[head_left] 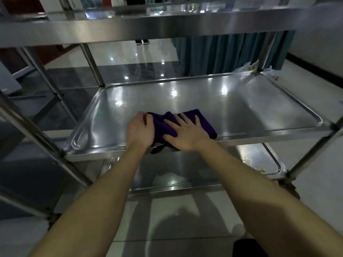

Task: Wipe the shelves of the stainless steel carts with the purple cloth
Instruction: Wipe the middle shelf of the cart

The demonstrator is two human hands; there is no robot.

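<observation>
Head view: a bunched, dark purple cloth (163, 125) lies on the flat, rimmed middle shelf (232, 108) of a shiny stainless steel cart (313, 151), close to the shelf's near edge and a little left of its middle. The left hand (140, 131) sits at the cloth's left end, its grip curled round that end. The right hand (187, 135) lies flat on top of the cloth, grip spread, fingers pointing far and left. A dark corner of the cloth hangs over the near rim between the wrists. A lower steel shelf (185, 167) shows below and a top steel shelf (167, 21) above. A pleated teal curtain (222, 52) hangs beyond the cart, far right.
</observation>
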